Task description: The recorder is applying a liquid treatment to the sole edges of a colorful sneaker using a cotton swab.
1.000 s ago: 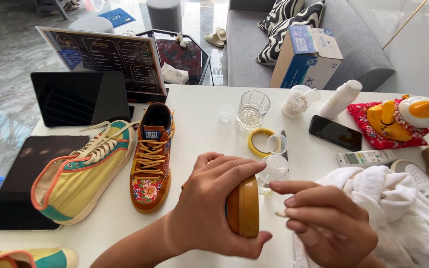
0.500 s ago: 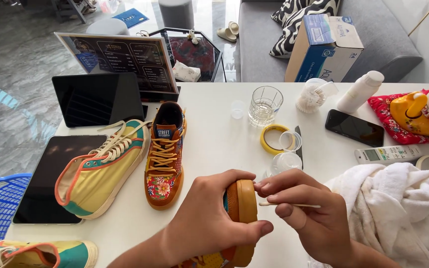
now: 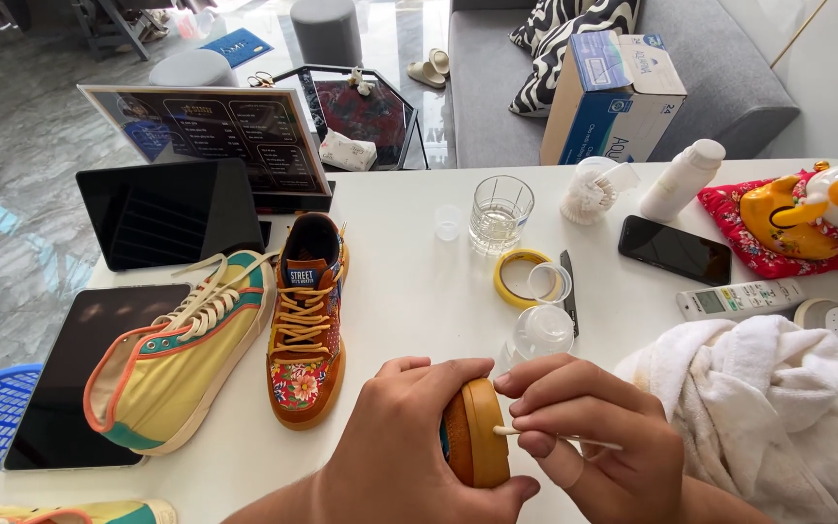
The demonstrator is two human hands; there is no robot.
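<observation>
My left hand (image 3: 409,442) grips a small orange shoe (image 3: 475,435) by its tan rubber sole, held on edge at the near table edge. My right hand (image 3: 598,442) pinches a thin cotton swab (image 3: 560,439) whose tip touches the sole's rim. Just left of my hands stands an orange floral shoe (image 3: 307,325) with yellow laces, upright on the white table (image 3: 409,281). Beside it lies a larger yellow shoe (image 3: 181,354) with white laces, tipped on its side.
A white towel (image 3: 778,408) is heaped at the right. Behind my hands are a small clear bottle (image 3: 540,335), a yellow tape ring (image 3: 526,277), a glass (image 3: 499,213), a phone (image 3: 676,249) and a remote (image 3: 739,299). Two dark tablets (image 3: 172,213) lie at the left.
Both hands have shifted a little right and lower in view. The swab's tip now rests on the sole's rim, with my right hand closer to the shoe.
</observation>
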